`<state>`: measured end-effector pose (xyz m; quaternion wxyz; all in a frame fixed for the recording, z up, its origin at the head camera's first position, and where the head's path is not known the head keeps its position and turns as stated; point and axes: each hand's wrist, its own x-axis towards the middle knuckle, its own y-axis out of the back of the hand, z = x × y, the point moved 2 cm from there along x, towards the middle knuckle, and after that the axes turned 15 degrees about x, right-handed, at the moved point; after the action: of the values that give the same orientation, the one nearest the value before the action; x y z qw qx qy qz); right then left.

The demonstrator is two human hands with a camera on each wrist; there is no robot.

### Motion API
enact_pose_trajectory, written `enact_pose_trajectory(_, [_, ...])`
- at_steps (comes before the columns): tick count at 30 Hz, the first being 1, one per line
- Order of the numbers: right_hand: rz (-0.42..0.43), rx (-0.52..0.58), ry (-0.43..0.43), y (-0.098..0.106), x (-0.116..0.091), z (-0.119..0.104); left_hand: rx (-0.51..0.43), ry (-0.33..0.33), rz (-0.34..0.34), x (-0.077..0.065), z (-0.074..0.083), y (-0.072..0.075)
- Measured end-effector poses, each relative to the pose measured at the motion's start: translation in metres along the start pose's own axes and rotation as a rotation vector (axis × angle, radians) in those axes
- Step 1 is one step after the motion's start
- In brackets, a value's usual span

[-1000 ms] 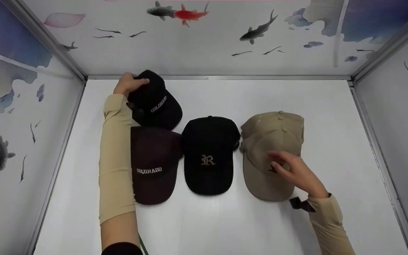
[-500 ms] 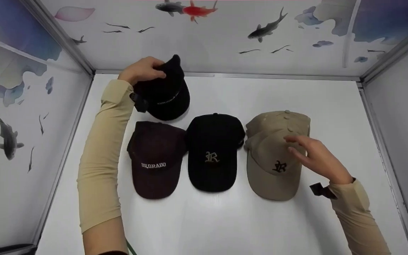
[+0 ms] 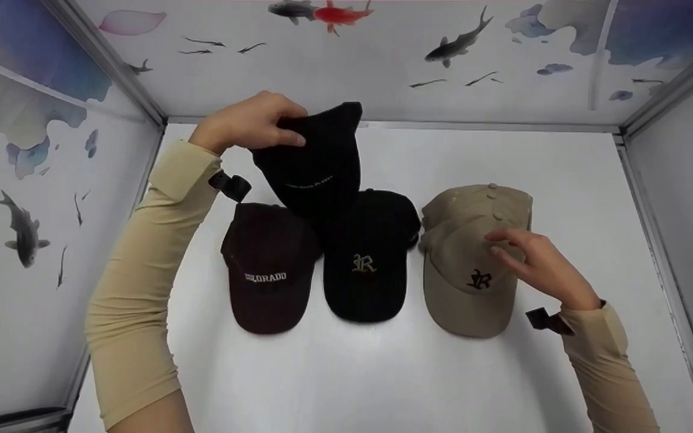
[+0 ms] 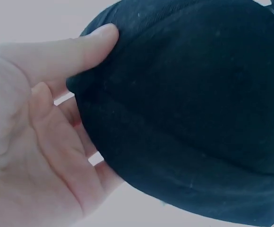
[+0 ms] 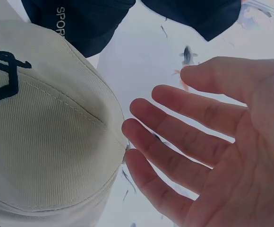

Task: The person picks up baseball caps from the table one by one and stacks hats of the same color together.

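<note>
My left hand [image 3: 256, 123] pinches the back edge of a black baseball cap [image 3: 322, 159] with pale COLORADO lettering. In the left wrist view the thumb [image 4: 97, 45] lies on the cap's outside, and the other fingers pass behind its edge. The held cap overlaps a black cap [image 3: 367, 294] with a gold R emblem in the head view. At the right, my right hand [image 3: 542, 264] hovers by the stacked beige caps [image 3: 470, 313], the front one bearing a dark R. Its fingers are spread and relaxed, holding nothing, as the right wrist view shows.
A maroon COLORADO cap [image 3: 271, 307] lies left of the black R cap, brim toward me. The caps form a row on the white table [image 3: 346, 379]. White panels with painted fish [image 3: 458, 45] wall in the back and both sides.
My left hand has carried the black COLORADO cap from the back left rightward, behind and over the black R cap. The right hand has drawn back to the right from the beige cap's emblem.
</note>
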<state>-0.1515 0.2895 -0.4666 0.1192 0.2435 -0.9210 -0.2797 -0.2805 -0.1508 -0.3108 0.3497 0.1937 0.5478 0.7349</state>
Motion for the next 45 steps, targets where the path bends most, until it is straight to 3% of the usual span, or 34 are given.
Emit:
enact_pose_trajectory(5, [0.0,-0.043,-0.001,0.01,0.002,-0.003,-0.018,-0.15,-0.045,-0.003,0.027,-0.001])
enact_pose_trajectory(10, [-0.006,-0.069,-0.002,0.025,0.011,-0.012,-0.096,-0.297,-0.187,0.0,0.047,-0.016])
enact_pose_trajectory(16, [-0.02,-0.095,0.022,0.035,0.017,-0.022,-0.205,-0.372,-0.357,0.009,0.061,-0.057])
enact_pose_trajectory(24, [-0.027,-0.087,0.001,0.033,0.011,-0.021,-0.448,-0.446,-0.495,0.032,0.066,-0.126])
enact_pose_trajectory(29, [-0.03,-0.076,-0.003,0.031,0.008,-0.018,-0.541,-0.412,-0.557,0.045,0.061,-0.16])
enact_pose_trajectory(32, [-0.03,-0.067,-0.007,0.029,0.007,-0.017,-0.513,-0.368,-0.545,0.052,0.053,-0.17])
enact_pose_trajectory(34, [-0.03,-0.068,-0.011,0.028,0.007,-0.016,-0.447,-0.325,-0.504,0.058,0.049,-0.173])
enact_pose_trajectory(40, [-0.043,-0.062,-0.021,0.024,0.006,-0.011,-0.131,-0.166,-0.373,0.069,0.047,-0.181])
enact_pose_trajectory(45, [-0.049,-0.045,-0.028,0.022,0.005,-0.008,-0.049,-0.118,-0.281,0.07,0.051,-0.185])
